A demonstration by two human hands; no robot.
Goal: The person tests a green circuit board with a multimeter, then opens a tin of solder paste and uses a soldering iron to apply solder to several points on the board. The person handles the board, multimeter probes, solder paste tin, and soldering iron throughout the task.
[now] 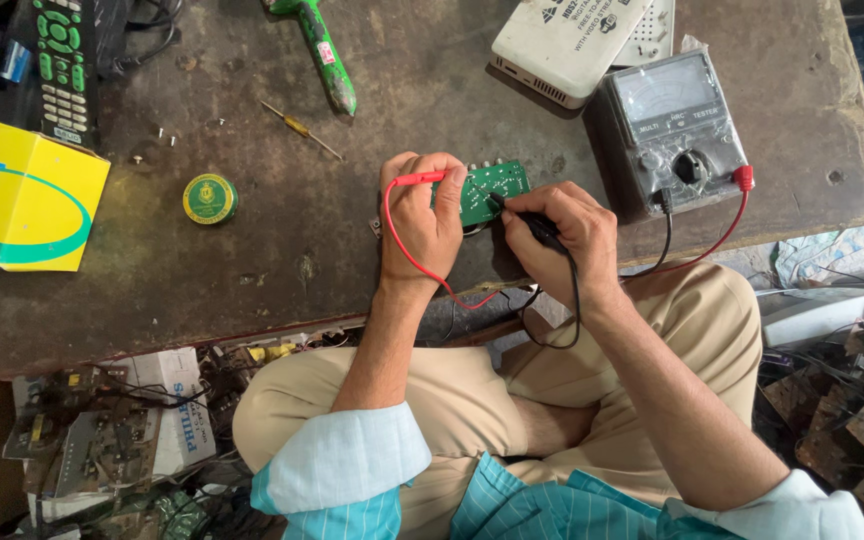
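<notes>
Light: soft daylight falling evenly, moderately bright | Shadows: hands casting faint shadows on the worktop | Glare: meter window reflecting mildly | Focus: centre staying sharp | Edges: wide lens bending corners, near clutter darkening.

A person's left hand grips a red probe and steadies a small green circuit board on a worn workbench. The right hand presses a black probe to the board, seemingly touching it. Just beyond the right hand sits a grey analogue multimeter.
</notes>
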